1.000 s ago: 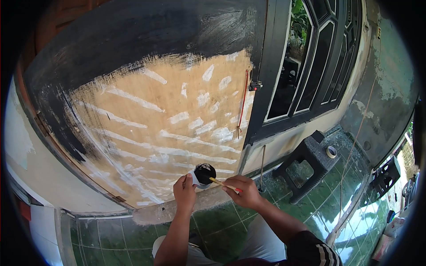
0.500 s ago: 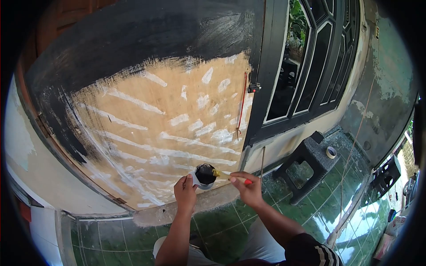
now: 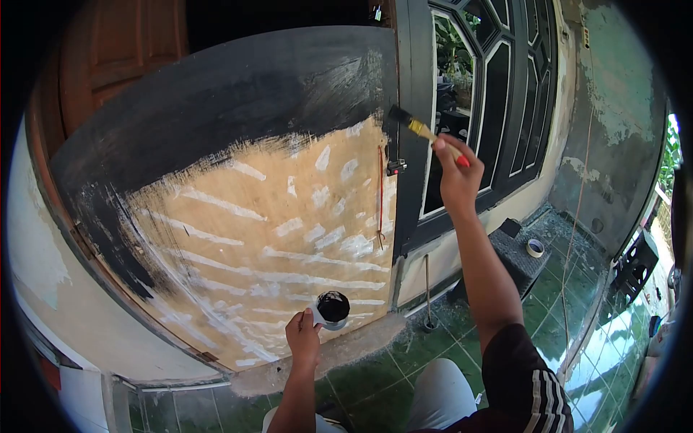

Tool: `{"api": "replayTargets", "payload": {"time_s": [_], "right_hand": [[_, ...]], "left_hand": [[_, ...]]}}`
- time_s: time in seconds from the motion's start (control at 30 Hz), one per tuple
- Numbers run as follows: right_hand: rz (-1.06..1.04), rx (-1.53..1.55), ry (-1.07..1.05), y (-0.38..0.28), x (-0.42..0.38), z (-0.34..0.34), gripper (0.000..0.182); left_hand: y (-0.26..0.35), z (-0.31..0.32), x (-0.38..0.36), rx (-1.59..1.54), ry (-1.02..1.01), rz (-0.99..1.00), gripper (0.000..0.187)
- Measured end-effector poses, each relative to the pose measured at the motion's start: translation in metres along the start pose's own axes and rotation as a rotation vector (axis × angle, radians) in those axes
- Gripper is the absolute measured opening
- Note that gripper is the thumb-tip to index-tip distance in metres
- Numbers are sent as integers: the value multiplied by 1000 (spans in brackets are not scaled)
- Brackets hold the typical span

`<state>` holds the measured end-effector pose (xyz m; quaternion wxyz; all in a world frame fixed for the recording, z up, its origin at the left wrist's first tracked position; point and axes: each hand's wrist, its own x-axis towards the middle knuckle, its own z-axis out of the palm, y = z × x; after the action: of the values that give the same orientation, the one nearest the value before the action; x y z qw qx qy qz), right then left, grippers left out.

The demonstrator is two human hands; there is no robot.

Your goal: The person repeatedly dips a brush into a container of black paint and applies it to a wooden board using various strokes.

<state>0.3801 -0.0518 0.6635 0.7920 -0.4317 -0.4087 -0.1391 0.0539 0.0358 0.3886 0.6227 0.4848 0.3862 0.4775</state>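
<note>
My left hand grips a small white cup of black paint low in front of the door panel. Raised at the right, my right hand is closed round the handle of a paintbrush with a red end. The brush's dark bristles point up and left, close to the panel's right edge; whether they touch it I cannot tell. The door panel is black across its top and left side, with bare tan wood and white patches below. A red cord hangs by the latch.
A dark window frame with glass panes stands right of the panel. On the green tiled floor at the right are a dark stool bearing a tape roll, and a thin stick. A brown door shows behind.
My right hand has lifted the brush out of the cup, up and right to the panel's upper right edge. My left hand still holds the cup. The view has tilted up slightly.
</note>
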Motion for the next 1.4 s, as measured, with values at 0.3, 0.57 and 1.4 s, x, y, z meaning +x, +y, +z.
{"api": "replayTargets", "payload": {"time_s": [0.3, 0.57, 1.4], "right_hand": [[-194, -190, 0, 26, 60, 16, 28], [-142, -413, -242, 50, 3, -27, 19], [-218, 20, 66, -25, 169, 51, 22]], "left_hand": [[1, -1, -2, 33, 11, 12, 32], [-8, -12, -2, 43, 13, 25, 33], [-7, -20, -3, 99, 42, 50, 36]]}}
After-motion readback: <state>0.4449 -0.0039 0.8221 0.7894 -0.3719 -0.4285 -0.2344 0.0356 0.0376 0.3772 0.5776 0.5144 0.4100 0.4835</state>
